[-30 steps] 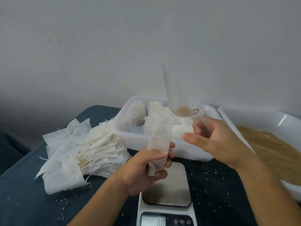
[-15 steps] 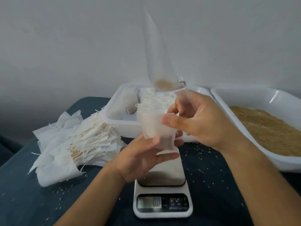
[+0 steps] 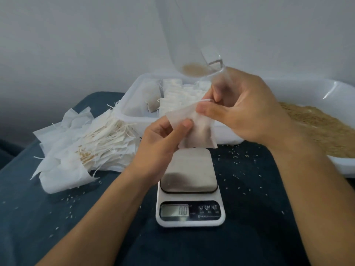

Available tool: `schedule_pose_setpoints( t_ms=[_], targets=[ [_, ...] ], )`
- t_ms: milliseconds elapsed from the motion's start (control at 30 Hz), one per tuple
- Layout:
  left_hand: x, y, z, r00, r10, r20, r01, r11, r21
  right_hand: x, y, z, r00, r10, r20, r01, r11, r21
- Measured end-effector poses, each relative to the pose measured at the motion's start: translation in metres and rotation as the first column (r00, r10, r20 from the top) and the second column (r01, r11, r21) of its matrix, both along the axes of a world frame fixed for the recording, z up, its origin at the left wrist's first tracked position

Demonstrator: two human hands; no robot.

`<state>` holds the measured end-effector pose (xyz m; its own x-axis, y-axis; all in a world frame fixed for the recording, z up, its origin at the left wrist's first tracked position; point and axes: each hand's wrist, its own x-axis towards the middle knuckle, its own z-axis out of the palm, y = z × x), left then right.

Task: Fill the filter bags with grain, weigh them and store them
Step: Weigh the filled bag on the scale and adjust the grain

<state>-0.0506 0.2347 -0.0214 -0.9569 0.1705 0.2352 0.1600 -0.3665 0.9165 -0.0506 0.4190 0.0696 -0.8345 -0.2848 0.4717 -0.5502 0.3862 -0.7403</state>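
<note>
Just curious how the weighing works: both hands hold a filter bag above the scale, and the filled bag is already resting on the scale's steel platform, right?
Not quite. The head view shows the filter bag pinched between the left hand and right hand, lifted above the scale. Its steel platform is bare and the display reads 0.0.

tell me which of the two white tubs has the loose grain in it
The shallow tub at the right edge: a bed of loose brown grain covers its floor. The deeper tub behind the scale holds upright rows of white filter bags instead.

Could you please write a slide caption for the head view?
Both hands hold a filter bag above the empty scale; the right hand also grips a clear scoop.
</note>
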Motion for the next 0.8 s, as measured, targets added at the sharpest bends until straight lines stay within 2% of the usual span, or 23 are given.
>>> schedule_pose_setpoints(
  t_ms=[167, 267, 367, 567, 800],
  targets=[
    [0.000, 0.001, 0.003, 0.999, 0.010, 0.041, -0.012, 0.999, 0.043, -0.001, 0.001, -0.002, 1.000, 0.003, 0.025, -0.004, 0.999, 0.036],
    [0.001, -0.003, 0.002, 0.984, -0.172, 0.053, 0.167, 0.982, 0.088, 0.001, 0.001, 0.002, 1.000, 0.013, 0.009, -0.013, 1.000, -0.006],
    [0.002, -0.003, 0.000, 0.966, -0.252, 0.057, 0.250, 0.967, 0.042, 0.000, 0.005, 0.003, 1.000, 0.015, 0.010, -0.015, 1.000, 0.001],
    [0.003, 0.006, -0.008, 0.988, -0.151, 0.004, 0.151, 0.985, -0.078, -0.001, 0.004, 0.001, 1.000, 0.008, 0.017, -0.007, 0.999, -0.046],
    [0.003, 0.009, -0.006, 0.986, -0.165, 0.007, 0.164, 0.985, 0.043, -0.002, 0.005, 0.001, 0.998, 0.016, 0.054, -0.018, 0.999, 0.028]
  ],
)
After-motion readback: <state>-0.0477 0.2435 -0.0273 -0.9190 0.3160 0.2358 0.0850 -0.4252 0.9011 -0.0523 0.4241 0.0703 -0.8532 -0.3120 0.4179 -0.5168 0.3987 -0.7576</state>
